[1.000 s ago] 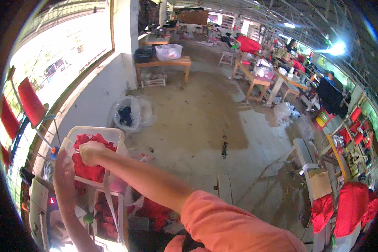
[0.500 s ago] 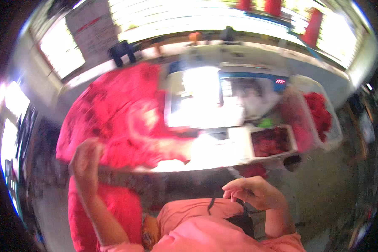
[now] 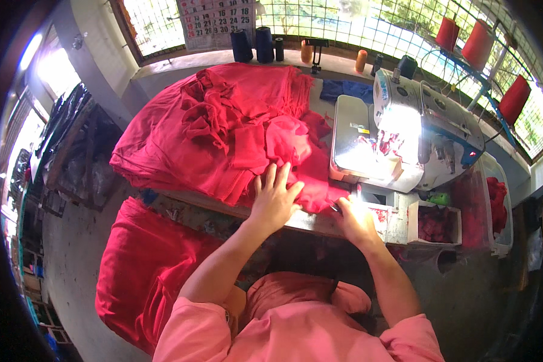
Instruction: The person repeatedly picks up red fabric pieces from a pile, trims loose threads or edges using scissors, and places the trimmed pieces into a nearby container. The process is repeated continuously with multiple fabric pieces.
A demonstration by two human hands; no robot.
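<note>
Our left hand (image 3: 276,199) lies spread flat on the red cloth (image 3: 235,133), which is heaped on the surface ahead and leftward. Our right hand (image 3: 354,218) pinches its near edge, closer to the sewing machine (image 3: 404,130).

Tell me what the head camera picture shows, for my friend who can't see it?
A person in a pink shirt sits at a sewing table, left hand flat on a red cloth piece and right hand at the table edge near a white sewing machine. A big pile of red cloth covers the table's left side.
</note>
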